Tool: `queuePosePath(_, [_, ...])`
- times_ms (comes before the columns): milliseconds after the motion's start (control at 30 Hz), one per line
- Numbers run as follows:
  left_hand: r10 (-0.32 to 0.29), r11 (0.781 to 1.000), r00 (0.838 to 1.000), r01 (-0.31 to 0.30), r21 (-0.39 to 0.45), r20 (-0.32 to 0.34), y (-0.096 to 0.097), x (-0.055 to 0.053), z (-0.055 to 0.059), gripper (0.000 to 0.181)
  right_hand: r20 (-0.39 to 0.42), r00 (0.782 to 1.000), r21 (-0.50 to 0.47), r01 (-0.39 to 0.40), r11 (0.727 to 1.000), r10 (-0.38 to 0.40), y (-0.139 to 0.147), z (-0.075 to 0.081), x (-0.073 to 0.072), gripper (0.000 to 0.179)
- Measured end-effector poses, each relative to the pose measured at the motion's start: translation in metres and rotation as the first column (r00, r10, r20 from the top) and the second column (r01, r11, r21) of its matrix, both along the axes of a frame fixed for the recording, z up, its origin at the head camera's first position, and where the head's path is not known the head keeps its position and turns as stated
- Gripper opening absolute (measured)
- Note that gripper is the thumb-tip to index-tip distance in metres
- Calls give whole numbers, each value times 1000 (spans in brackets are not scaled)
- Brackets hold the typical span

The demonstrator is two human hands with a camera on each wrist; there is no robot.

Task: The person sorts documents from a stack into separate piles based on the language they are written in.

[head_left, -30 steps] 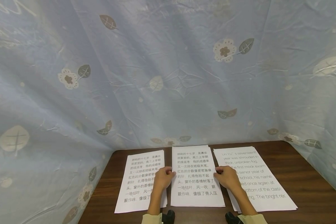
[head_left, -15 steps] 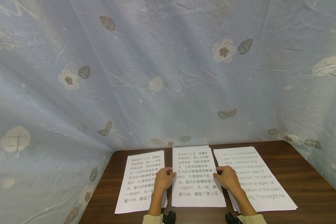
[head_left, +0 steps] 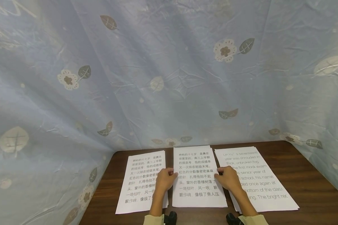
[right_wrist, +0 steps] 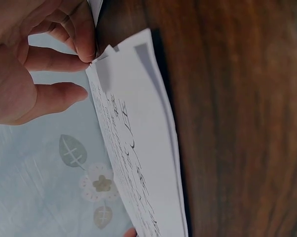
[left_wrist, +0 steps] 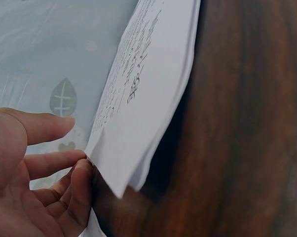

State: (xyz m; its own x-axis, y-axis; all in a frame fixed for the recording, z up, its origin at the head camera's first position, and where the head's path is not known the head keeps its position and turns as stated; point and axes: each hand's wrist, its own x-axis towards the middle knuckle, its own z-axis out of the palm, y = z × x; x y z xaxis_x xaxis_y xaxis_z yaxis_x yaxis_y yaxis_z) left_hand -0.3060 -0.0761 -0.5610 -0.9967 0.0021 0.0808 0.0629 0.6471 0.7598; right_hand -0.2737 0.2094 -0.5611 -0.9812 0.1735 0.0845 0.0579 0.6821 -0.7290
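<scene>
A middle stack of white paper [head_left: 198,200] printed with Chinese text lies on the table between both hands. My left hand [head_left: 164,179] touches the stack's left edge with its fingertips. In the left wrist view the thumb [left_wrist: 52,129] stays off the paper, and the forefinger meets the edge. Opposite it, my right hand [head_left: 229,178] has its fingertips against the right edge. The right wrist view shows that thumb [right_wrist: 64,98] also apart from the sheets. Near corners of the sheets are slightly fanned and uneven there.
To the left lies another stack of Chinese-printed paper [head_left: 138,187], partly under the left hand and forearm in view. An English-printed stack [head_left: 267,187] is at the right, partly covered by the right arm. Behind the brown wooden table [head_left: 321,190] hangs a blue patterned curtain [head_left: 186,115].
The middle stack and my left hand have shifted very slightly to the right since a second ago. The right hand and the outer stacks look the same.
</scene>
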Motion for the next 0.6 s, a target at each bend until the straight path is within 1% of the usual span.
queuePosePath(167, [1,1000,1000,-1,9,4,0,-2,-1,39,10,1000,4,4,1000,-4,0,2,0,41])
queuePosePath(300, [3,1000,1000,-3,17,-2,0,-2,-2,39,18,1000,-4,-7,1000,7,-1,3,2,41])
queuePosePath(467, [4,998,1000,-4,55,0,-1,-1,-1,38,0,1000,1,-23,1000,23,-1,5,2,42])
queuePosePath(600, [7,997,1000,-6,81,-5,-1,0,0,36,-11,999,-23,-34,999,33,-2,7,2,42])
